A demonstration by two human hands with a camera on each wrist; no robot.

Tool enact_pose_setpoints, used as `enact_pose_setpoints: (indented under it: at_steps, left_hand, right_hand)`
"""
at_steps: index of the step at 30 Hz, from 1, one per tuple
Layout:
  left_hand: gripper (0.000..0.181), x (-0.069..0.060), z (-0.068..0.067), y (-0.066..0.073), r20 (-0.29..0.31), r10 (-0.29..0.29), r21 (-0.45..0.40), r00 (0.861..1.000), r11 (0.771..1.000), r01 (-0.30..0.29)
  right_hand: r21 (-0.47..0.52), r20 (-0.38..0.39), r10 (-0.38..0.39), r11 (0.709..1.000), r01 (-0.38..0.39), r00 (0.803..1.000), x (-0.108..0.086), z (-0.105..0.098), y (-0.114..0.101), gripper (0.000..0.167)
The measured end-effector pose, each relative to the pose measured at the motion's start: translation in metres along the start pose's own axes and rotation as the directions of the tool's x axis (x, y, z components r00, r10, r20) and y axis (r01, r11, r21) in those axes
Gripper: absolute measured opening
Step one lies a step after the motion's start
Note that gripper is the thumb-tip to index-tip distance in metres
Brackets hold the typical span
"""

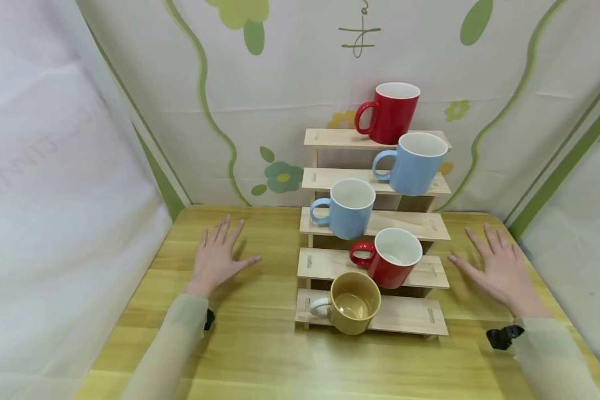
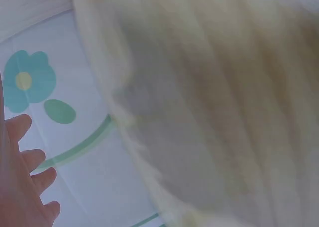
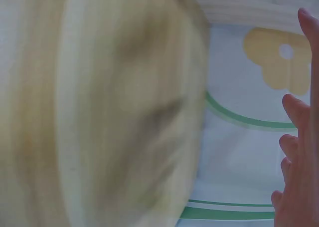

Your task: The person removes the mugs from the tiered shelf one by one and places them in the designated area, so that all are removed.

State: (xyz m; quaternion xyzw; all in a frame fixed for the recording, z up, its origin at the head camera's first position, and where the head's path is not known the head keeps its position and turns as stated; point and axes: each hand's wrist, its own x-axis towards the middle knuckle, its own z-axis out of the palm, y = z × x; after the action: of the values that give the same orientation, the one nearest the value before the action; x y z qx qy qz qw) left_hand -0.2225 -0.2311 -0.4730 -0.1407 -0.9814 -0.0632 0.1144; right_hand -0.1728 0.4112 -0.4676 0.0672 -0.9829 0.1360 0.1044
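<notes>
In the head view my left hand (image 1: 217,259) spreads its fingers over the table, left of a stepped wooden rack (image 1: 325,264). On the rack's other side my right hand (image 1: 500,269) is spread too, holding nothing. Each of the rack's tiers bears one mug. A red mug (image 1: 396,114) stands on top, a blue mug (image 1: 415,166) below it, then another blue mug (image 1: 351,214). Lower come a second red mug (image 1: 390,266) and, at the bottom, a tan mug (image 1: 352,311) with a white handle. All the handles point left.
The wood-grain table (image 1: 260,355) extends on both sides of the rack. Behind it hangs a white curtain (image 1: 280,83) with flowers and green lines. More fabric (image 1: 50,194) closes off the left side, and another sheet (image 1: 580,222) the right.
</notes>
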Motion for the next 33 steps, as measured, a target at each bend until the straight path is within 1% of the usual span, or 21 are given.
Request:
enact_pose_setpoints:
  at_steps: [6,9,12,18,20,22,24,26,28,33]
  left_hand:
    - [0.106,0.004,-0.007,0.005,-0.046,-0.011,-0.066,0.999,0.998,0.008]
    - [0.103,0.005,-0.012,0.008,-0.071,-0.017,-0.119,0.997,0.993,0.009]
    - [0.100,0.006,-0.016,0.012,-0.095,-0.026,-0.181,0.995,0.983,0.008]
    - [0.096,0.006,-0.024,0.021,-0.140,-0.051,-0.310,0.989,0.951,0.005]
    - [0.095,0.005,-0.026,0.024,-0.149,-0.063,-0.350,0.987,0.937,0.007]
    - [0.094,0.005,-0.028,0.028,-0.162,-0.072,-0.387,0.984,0.922,0.004]
    - [0.092,0.005,-0.028,0.031,-0.176,-0.075,-0.416,0.981,0.910,-0.005]
    - [0.091,0.004,-0.028,0.034,-0.193,-0.073,-0.439,0.979,0.898,-0.020]
    - [0.091,0.004,-0.029,0.038,-0.203,-0.069,-0.454,0.977,0.890,-0.032]
    - [0.089,0.003,-0.030,0.046,-0.209,-0.052,-0.486,0.977,0.872,-0.057]
  right_hand:
    - [0.036,-0.063,-0.030,0.999,0.032,0.998,0.007,-0.015,-0.007,0.084]
    - [0.081,-0.089,-0.034,0.996,0.041,0.995,0.011,-0.023,-0.013,0.082]
    - [0.138,-0.096,-0.023,0.990,0.036,0.995,0.014,-0.029,-0.021,0.080]
    - [0.234,-0.106,-0.005,0.972,0.030,0.994,0.017,-0.039,-0.036,0.067]
    - [0.278,-0.116,0.006,0.960,0.027,0.993,0.017,-0.042,-0.042,0.060]
    - [0.325,-0.124,0.038,0.946,0.005,0.992,0.017,-0.043,-0.048,0.055]
    - [0.390,-0.118,0.083,0.920,-0.030,0.990,0.017,-0.043,-0.054,0.052]
    - [0.467,-0.098,0.127,0.882,-0.067,0.987,0.018,-0.042,-0.059,0.051]
    - [0.522,-0.079,0.157,0.848,-0.093,0.984,0.019,-0.040,-0.064,0.051]
    - [0.677,-0.029,0.165,0.728,-0.102,0.986,0.019,-0.036,-0.072,0.049]
